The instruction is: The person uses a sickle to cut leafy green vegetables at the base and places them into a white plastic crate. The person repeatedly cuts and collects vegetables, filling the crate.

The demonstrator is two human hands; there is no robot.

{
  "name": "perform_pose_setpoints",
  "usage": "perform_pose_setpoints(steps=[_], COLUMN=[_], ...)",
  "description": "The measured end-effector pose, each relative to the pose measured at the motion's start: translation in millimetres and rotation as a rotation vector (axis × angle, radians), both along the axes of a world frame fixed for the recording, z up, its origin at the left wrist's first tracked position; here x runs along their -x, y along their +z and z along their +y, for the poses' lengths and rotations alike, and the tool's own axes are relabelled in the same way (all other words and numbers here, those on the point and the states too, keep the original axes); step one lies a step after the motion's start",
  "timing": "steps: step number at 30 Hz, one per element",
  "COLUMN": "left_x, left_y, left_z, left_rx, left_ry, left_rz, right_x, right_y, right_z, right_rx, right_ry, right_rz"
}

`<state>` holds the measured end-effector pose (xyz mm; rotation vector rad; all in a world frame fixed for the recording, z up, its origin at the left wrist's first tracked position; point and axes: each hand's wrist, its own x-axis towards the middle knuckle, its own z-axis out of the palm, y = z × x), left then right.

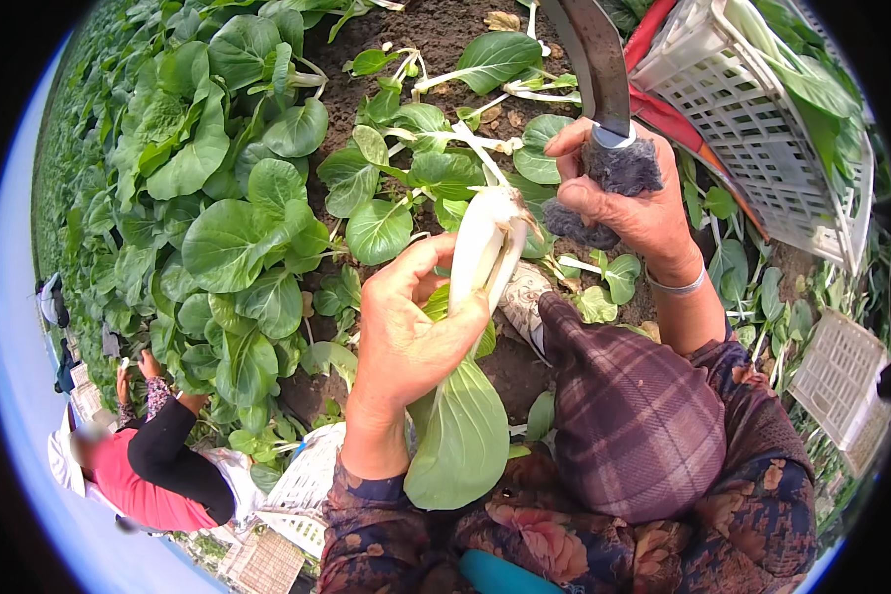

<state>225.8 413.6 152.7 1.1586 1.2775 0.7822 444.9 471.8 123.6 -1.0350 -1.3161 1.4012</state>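
Observation:
My left hand (416, 327) grips a head of bok choy (475, 245) around its white stalks. Its pale cut base points up and away from me, while a broad leaf (464, 438) hangs down toward my sleeve. In my right hand (624, 197) is a curved knife (598, 67), held by a handle (622, 165) wrapped in dark grey fuzzy cloth. The blade points away, up past the top of the view, and is apart from the bok choy. Loose trimmed leaves (445, 174) lie on the soil just beyond both hands.
Dense bok choy plants (245, 237) grow at left. A white plastic crate (750, 126) holding greens stands tilted at upper right, beside red fabric (650, 111). Another crate (839, 364) is at far right. A co-worker (156, 468) crouches at lower left near a white crate (304, 482).

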Motion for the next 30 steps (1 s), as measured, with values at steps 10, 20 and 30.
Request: perform_pose_setpoints(steps=[10,20,30], left_x=[5.4,4.6,18.0], left_y=[-40.3,-73.6,-87.4], left_z=[-4.6,-18.2,-20.3], left_rx=[-0.127,0.219,0.277], left_ry=[-0.172,0.082,-0.038], left_rz=[0.289,-0.219,-0.109], right_x=[18.4,21.1,17.7], right_y=[-49.8,-67.2,-87.3], right_z=[0.2,-19.6,-4.7], right_rx=[-0.144,0.209,-0.166], right_ry=[-0.052,0.140,0.081], right_rz=[-0.247,-0.069,-0.575])
